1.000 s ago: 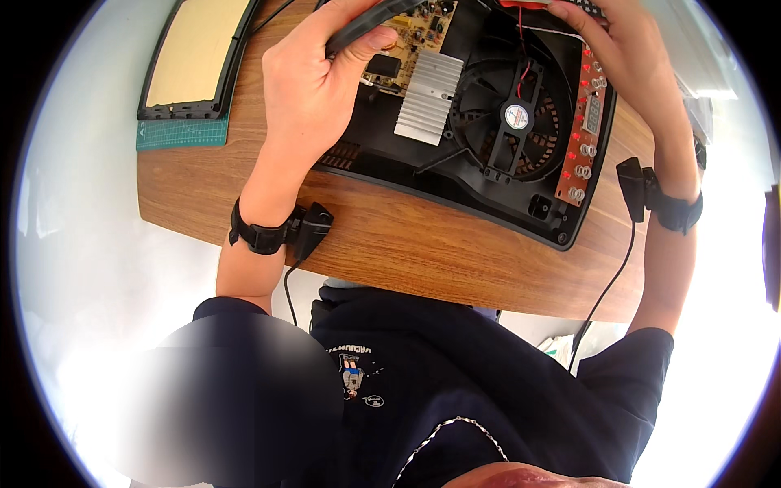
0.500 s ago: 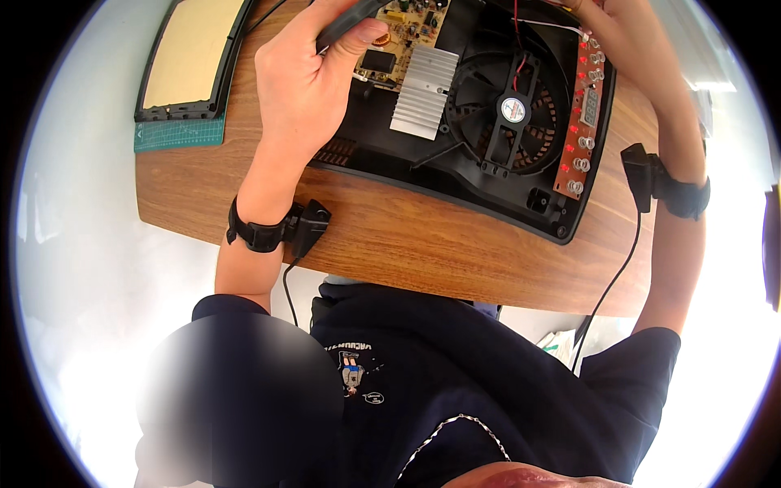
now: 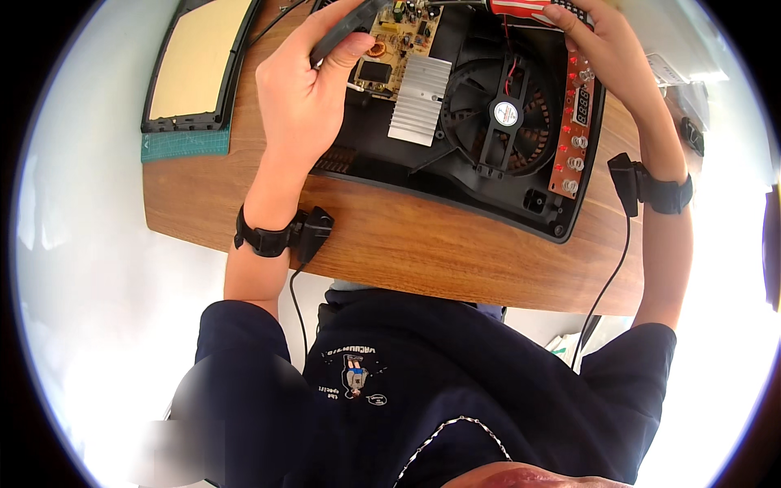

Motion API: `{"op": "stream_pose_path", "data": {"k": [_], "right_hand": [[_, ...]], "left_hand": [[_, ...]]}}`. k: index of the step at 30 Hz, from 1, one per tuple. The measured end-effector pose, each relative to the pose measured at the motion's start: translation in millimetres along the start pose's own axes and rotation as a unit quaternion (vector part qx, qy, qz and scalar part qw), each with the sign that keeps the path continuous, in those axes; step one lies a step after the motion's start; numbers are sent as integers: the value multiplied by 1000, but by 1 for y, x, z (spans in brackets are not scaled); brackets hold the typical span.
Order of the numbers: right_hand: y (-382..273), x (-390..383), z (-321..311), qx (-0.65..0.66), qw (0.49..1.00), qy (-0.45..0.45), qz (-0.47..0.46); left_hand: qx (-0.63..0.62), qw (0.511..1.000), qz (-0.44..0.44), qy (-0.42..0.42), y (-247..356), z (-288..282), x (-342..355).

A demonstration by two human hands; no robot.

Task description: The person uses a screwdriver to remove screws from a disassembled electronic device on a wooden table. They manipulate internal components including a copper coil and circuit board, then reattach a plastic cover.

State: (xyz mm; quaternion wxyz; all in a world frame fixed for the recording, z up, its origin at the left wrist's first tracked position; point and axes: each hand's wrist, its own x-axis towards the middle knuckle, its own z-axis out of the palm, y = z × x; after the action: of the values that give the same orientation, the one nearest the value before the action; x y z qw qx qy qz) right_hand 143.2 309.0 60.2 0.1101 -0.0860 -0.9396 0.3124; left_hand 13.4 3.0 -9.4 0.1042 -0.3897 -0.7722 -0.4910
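Observation:
An opened black appliance casing (image 3: 382,180) lies on the wooden table. In it are a circuit board (image 3: 404,32), a silver finned heat sink (image 3: 419,99), a round black fan (image 3: 506,112) and a narrow display board (image 3: 567,154) with red lights. My left hand (image 3: 305,89) is closed on a dark bar-shaped piece (image 3: 342,34) beside the circuit board; its upper end leaves the frame. Above the fan, my right hand (image 3: 606,41) grips a screwdriver (image 3: 521,6) by its red and black handle. The shaft points left, over the board's upper edge; its tip is hard to make out.
At the far left, a black-framed panel with a beige face (image 3: 194,65) rests partly on a green cutting mat (image 3: 183,145). A small dark object (image 3: 692,136) lies by the table's right side. Cabled black wrist straps (image 3: 268,240) are on both my forearms.
My right hand has shifted left, and the screwdriver now shows plainly above the fan. My left hand keeps its grip on the dark piece. The whole view has moved slightly.

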Motion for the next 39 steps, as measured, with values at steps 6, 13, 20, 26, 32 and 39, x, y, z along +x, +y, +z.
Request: {"op": "stream_pose_path", "data": {"k": [6,13,20,26,32,39], "right_hand": [[31,-31,-8,62,993,51,82],[-7,-116,-5,190,972,58,124],[-55,-122,6,259,948,178,43],[-96,-89,36,237,948,183,-109],[-121,-67,59,61,980,159,-101],[-130,-57,63,13,984,152,-91]], "left_hand": [[-41,999,29,1,3,5,1],[-68,997,31,7,7,8,2],[-130,991,20,4,17,7,5],[-122,992,10,-18,15,4,6],[-166,986,19,-9,13,5,6],[-167,984,54,27,17,1,5]]}}
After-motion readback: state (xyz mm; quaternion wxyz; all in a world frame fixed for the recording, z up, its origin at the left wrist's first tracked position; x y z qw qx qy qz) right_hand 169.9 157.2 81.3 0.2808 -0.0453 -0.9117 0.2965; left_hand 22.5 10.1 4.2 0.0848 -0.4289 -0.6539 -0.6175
